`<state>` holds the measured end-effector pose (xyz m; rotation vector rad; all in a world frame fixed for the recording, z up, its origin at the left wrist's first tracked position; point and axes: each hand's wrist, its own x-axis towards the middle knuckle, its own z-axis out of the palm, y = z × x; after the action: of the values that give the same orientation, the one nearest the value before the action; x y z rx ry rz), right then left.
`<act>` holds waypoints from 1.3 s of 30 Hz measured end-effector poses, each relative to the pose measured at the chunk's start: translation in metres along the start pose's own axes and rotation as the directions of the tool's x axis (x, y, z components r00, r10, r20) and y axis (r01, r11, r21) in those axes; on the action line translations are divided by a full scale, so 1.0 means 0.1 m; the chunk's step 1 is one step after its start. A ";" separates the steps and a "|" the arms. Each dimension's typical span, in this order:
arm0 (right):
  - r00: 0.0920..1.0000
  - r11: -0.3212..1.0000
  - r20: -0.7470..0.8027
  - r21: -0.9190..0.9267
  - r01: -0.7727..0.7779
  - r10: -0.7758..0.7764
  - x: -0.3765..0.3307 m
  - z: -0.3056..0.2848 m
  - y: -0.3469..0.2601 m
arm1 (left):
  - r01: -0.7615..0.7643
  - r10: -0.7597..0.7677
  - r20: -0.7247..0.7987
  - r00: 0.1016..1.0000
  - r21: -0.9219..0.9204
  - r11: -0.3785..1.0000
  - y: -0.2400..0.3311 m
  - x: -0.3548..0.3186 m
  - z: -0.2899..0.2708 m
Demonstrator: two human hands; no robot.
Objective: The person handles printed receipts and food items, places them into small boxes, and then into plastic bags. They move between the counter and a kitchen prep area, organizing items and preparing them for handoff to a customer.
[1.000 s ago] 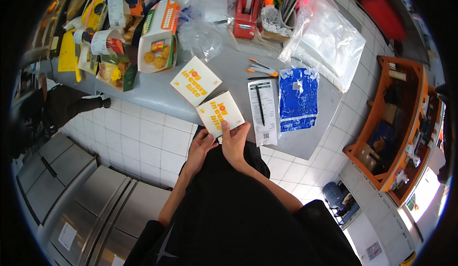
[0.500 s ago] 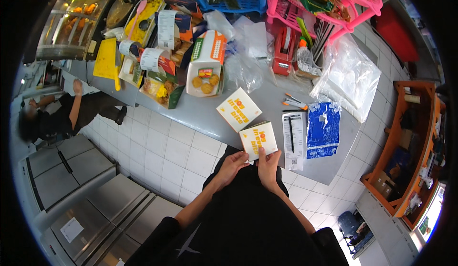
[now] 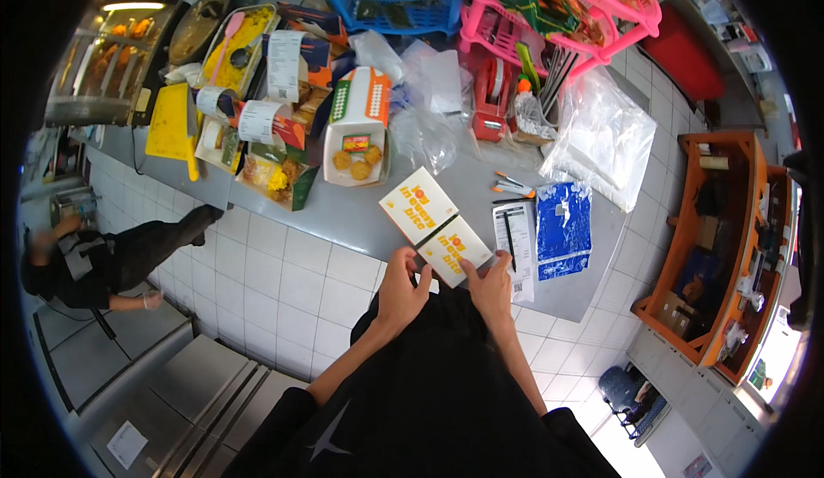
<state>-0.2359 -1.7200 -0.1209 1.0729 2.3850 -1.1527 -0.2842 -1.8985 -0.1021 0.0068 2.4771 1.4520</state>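
Observation:
Two small white boxes with yellow-orange print lie side by side near the front edge of the steel counter: a far box [image 3: 419, 206] and a near box [image 3: 455, 250]. Their facing sides meet along a thin dark line. My right hand [image 3: 492, 291] grips the near box at its right corner, thumb on top and fingers out of sight below. Beside the near box's left corner is my left hand [image 3: 400, 293], its thumb and fingers apart. Just right of the boxes lie a printed receipt [image 3: 520, 276] with a black pen [image 3: 510, 239] on it.
A blue packet [image 3: 564, 231] lies to the right. Behind the boxes stand an open carton of fried balls [image 3: 359, 126], filled food boxes [image 3: 279, 178], a red tape dispenser [image 3: 492, 100] and a plastic bag stack [image 3: 601, 143]. A co-worker [image 3: 112, 259] is at far left.
The near box has turned and now lies flush against the far box. My left hand has gone from a pinch to spread fingers. The co-worker has shifted and swung an arm.

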 end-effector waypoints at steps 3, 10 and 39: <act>0.997 0.986 0.076 -0.164 0.010 0.002 0.05 -0.20 -0.25 | -0.208 0.218 -0.104 0.970 0.098 0.973 0.07 0.46 -0.36; 0.828 0.830 0.057 0.024 0.558 -0.558 1.03 0.41 -1.81 | -0.073 0.173 -0.193 0.966 0.438 0.896 -0.29 1.98 -1.04; 0.926 0.989 -0.363 -0.138 0.056 -0.104 0.01 -0.34 -0.64 | -0.510 0.391 0.456 0.799 0.171 0.843 0.60 1.02 0.17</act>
<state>-0.2808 -1.7194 -0.0637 1.2535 2.7694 -0.8696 -0.3863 -1.8400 -0.0812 0.9326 2.3860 1.0687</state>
